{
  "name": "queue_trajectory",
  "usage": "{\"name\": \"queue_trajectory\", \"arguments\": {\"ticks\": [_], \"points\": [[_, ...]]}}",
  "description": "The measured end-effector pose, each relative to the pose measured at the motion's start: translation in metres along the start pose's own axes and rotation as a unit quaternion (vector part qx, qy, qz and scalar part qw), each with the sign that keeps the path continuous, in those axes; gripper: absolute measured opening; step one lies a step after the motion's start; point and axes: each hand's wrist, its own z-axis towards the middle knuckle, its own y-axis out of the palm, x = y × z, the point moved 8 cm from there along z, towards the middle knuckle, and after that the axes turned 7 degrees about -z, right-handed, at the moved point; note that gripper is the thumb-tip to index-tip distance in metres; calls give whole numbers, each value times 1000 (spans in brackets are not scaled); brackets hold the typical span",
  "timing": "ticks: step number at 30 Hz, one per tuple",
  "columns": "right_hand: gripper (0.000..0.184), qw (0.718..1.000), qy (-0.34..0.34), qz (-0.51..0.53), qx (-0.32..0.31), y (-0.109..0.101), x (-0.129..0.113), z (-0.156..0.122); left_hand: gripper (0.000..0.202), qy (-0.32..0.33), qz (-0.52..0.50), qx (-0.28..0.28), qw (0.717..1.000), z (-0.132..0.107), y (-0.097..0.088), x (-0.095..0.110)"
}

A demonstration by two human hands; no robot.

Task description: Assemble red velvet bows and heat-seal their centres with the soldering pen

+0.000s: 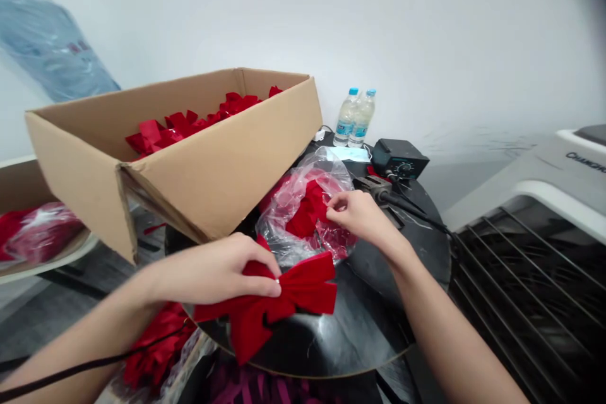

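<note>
My left hand point(237, 274) pinches a large red fabric bow point(307, 287) at its middle, thumb and fingers closed on it. The bow's loops and tails spread out over the front of the round black table point(360, 334). Farther back lies an open clear plastic bag point(274, 230) with red fabric pieces point(307, 205) inside. My right hand point(355, 211) is over the bag's right side, its thumb and fingertips pressed together. Whether anything small is between those fingertips cannot be made out.
A cardboard box point(255, 167) of red bows point(165, 129) stands at the back left. Behind the bag are two water bottles point(354, 118), a face mask point(349, 154) and a black box with a dial point(400, 159). A corded black-handled tool point(402, 203) lies right. A slatted appliance point(530, 265) flanks the table.
</note>
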Motion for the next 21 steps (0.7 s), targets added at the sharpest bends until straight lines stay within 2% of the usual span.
{"name": "queue_trajectory", "arguments": {"ticks": [1,2,4,7,10,11,13,16,18,21], "points": [[8,1000,7,21,-8,-2,4,1,24,-7,-1,-50,999,14,25,-5],[8,999,12,42,-18,-2,8,1,24,0,9,-50,999,27,39,-9],[11,996,19,79,-36,1,14,3,23,38,52,5,998,47,47,-12],[17,992,15,121,-28,4,18,4,34,88,62,115,988,65,36,-12],[16,989,-6,148,3,2,11,2,45,53,-12,255,965,83,9,-21],[16,988,-15,155,11,1,7,0,53,34,-57,284,956,90,3,-27],[15,986,-28,165,22,1,0,-5,66,14,-177,291,940,108,1,-38],[13,985,-31,167,44,2,-4,-12,54,15,-281,270,921,126,5,-47],[15,982,-16,172,74,2,2,-13,43,12,-278,275,920,128,7,-51],[20,965,48,210,151,-5,22,-13,35,19,-233,314,920,122,2,-56]]}}
